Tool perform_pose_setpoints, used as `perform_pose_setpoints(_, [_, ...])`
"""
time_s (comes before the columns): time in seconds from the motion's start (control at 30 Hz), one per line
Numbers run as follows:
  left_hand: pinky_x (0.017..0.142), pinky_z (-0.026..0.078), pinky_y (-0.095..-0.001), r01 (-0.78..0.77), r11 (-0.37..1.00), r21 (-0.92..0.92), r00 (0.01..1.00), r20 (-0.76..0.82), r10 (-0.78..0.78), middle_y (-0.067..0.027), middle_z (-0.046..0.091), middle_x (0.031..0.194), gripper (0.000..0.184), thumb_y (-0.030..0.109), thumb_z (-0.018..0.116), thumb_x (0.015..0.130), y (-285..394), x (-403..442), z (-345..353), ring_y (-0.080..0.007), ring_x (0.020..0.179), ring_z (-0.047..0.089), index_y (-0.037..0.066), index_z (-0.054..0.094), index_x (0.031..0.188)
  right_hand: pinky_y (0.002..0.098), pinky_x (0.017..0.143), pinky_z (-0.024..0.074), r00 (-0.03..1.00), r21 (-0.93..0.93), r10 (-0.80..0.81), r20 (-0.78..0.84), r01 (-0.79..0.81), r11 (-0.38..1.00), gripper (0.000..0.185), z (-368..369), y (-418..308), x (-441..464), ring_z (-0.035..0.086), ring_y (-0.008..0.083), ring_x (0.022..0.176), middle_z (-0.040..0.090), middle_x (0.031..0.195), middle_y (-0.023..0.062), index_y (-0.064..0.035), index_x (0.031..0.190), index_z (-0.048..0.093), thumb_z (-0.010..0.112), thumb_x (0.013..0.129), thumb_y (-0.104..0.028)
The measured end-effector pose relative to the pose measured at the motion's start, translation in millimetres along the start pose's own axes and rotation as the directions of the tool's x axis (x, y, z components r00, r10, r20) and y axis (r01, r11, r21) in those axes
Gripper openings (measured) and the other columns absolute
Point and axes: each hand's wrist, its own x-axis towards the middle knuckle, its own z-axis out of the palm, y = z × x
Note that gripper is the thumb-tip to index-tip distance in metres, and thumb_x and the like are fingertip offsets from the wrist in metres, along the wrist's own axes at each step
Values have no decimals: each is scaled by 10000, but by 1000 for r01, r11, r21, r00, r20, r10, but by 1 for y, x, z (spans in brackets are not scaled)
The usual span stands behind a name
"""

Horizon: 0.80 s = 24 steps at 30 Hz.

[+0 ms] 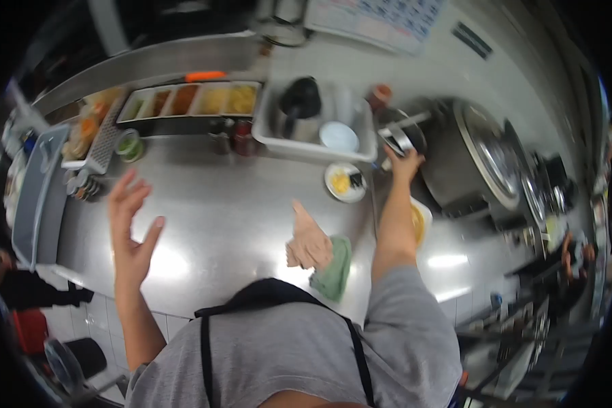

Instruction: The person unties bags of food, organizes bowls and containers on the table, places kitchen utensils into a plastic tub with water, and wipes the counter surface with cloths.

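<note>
Above the left part of the steel counter my left hand hangs with its fingers spread, holding nothing. My right hand reaches to a dark round pot at the back right; its fingers are closed at a shiny metal piece on the rim, and what they grip is too blurred to make out. Left of that hand lies a small white plate with yellow food and something black. A dish with yellowish content is partly hidden by my right forearm. Pink and green cloths lie near my body.
A white bin with bowls stands at the back, beside a row of filled trays. At left are a green-filled cup and a grey tub. A large lidded cooker stands at right. Other people show at both edges.
</note>
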Motion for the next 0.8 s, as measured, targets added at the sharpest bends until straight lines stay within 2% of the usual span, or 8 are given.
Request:
perform_pose_setpoints(0.07, [942, 384, -389, 2, 999, -42, 1000, -4, -3, -148, 400, 1323, 428, 26, 661, 706, -2, 1, 3, -282, 1155, 458, 81, 553, 1116, 388, 811, 435, 998, 99, -36, -50, 40, 994, 642, -4, 4, -1, 567, 290, 895, 609, 918, 163, 30, 913, 604, 839, 534, -431])
perform_pose_setpoints(0.13, [979, 349, -402, -35, 996, -77, 998, 40, 38, -161, 405, 1313, 409, 41, 666, 721, -6, 4, 2, -313, 1194, 412, 69, 555, 1114, 377, 768, 447, 986, 107, -142, -87, 151, 983, 536, 6, 18, 6, 587, 268, 818, 635, 834, 174, 37, 866, 637, 836, 573, -365])
perform_pose_setpoints(0.23, [989, 355, -400, -45, 991, -126, 993, 104, 58, -162, 341, 1340, 402, 75, 636, 776, -15, -1, 4, -322, 1205, 394, 80, 516, 1159, 415, 773, 454, 990, -33, -112, -90, 110, 993, 602, 3, 13, 7, 586, 332, 827, 641, 875, 201, 47, 874, 646, 812, 576, -448])
perform_pose_setpoints(0.27, [995, 352, -396, -68, 991, -115, 991, 103, 80, -159, 354, 1332, 387, 82, 630, 783, -17, -4, 4, -314, 1222, 379, 88, 518, 1154, 420, 764, 450, 990, 44, -137, -29, 138, 989, 627, 2, 17, 11, 585, 325, 827, 635, 884, 207, 46, 895, 643, 802, 579, -472])
perform_pose_setpoints(0.33, [1001, 348, -393, -64, 996, -68, 995, 67, 69, -155, 366, 1325, 373, 89, 623, 791, -18, -11, -1, -306, 1238, 363, 95, 521, 1150, 438, 702, 434, 982, -18, -182, -54, 181, 983, 633, 15, 37, 21, 542, 332, 730, 583, 767, 197, 38, 795, 606, 758, 597, -543])
perform_pose_setpoints(0.47, [1003, 353, -383, -3, 986, -164, 986, 165, 31, -147, 333, 1340, 360, 97, 597, 814, -22, -11, -8, -300, 1249, 353, 96, 499, 1161, 431, 710, 421, 991, 33, -129, -36, 130, 991, 574, -2, 34, 25, 515, 329, 750, 533, 775, 150, 6, 734, 539, 746, 634, -520])
perform_pose_setpoints(0.73, [997, 360, -385, -14, 973, -230, 977, 206, 62, -149, 334, 1334, 345, 92, 594, 814, -23, -7, 8, -301, 1231, 370, 86, 501, 1146, 314, 607, 426, 998, 236, -33, 61, 18, 971, 440, -63, 22, -8, 470, 172, 646, 495, 739, 52, -36, 747, 477, 744, 717, -384])
perform_pose_setpoints(0.8, [992, 362, -387, -76, 970, -230, 972, 198, 123, -157, 345, 1323, 346, 94, 598, 811, -22, -4, 15, -306, 1218, 380, 82, 501, 1143, 249, 482, 375, 996, 291, -85, -40, 93, 952, 418, -75, 30, -15, 415, 107, 573, 452, 640, 20, -57, 749, 461, 761, 718, -347])
